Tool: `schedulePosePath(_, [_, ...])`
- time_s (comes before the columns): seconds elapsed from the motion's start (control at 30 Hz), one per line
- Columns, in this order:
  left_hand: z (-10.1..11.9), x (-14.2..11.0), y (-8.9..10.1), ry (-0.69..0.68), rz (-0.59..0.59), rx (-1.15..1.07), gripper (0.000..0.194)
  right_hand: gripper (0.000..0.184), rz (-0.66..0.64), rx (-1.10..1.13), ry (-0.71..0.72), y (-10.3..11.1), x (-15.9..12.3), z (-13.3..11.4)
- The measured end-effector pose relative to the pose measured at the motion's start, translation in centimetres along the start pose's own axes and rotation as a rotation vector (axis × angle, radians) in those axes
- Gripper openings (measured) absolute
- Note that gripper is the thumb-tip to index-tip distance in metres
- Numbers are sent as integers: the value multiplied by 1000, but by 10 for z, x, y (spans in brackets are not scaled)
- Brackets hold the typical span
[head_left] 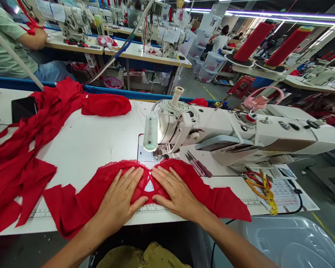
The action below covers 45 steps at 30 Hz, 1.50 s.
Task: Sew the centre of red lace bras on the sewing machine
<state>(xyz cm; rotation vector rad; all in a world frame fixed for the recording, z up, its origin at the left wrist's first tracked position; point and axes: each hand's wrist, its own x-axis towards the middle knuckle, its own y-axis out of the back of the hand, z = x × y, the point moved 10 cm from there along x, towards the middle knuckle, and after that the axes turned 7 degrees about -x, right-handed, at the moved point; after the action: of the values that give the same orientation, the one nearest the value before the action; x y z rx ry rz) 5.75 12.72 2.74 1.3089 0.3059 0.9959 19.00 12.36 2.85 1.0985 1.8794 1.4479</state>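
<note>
A red lace-edged bra [195, 175] lies spread at the table's front edge, its two side wings stretching out left and right. My left hand [123, 190] rests flat on the left cup, fingers extended. On the right cup lies my right hand [174, 190], also flat with fingers stretched out. Between the thumbs a small triangular gap at the bra's centre shows white beneath. Just beyond the lace edge stands the sewing machine's needle area [158, 153]. Under the fabric runs a ruler strip [150, 209] along the table edge.
Red fabric pieces [53, 123] heap on the left beside a dark phone-like object [24, 108]. Thread snips [198, 163] lie right of the needle. Orange-handled scissors [258, 186] and a yellow tape measure [270, 197] sit farther right. A co-worker's arm [33, 39] shows at upper left.
</note>
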Motion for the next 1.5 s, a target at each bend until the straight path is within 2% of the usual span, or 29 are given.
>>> schedulePosePath(0.37, [1, -1, 0, -6, 6, -6, 73, 70, 33, 38, 17, 3, 0, 0])
schedulePosePath(0.6, [-1, -1, -3, 16, -34, 0, 73, 71, 51, 42, 24, 5, -1, 0])
schedulePosePath(1.3, [-1, -1, -2, 28, -17, -77, 72, 73, 80, 43, 33, 9, -3, -1])
schedulePosePath(1.4, [3, 2, 5, 26, -23, -124, 71, 70, 93, 112, 46, 18, -3, -2])
schedulePosePath(1.5, [8, 11, 20, 42, 25, -210, 55, 53, 227, 184, 9, 41, -2, -1])
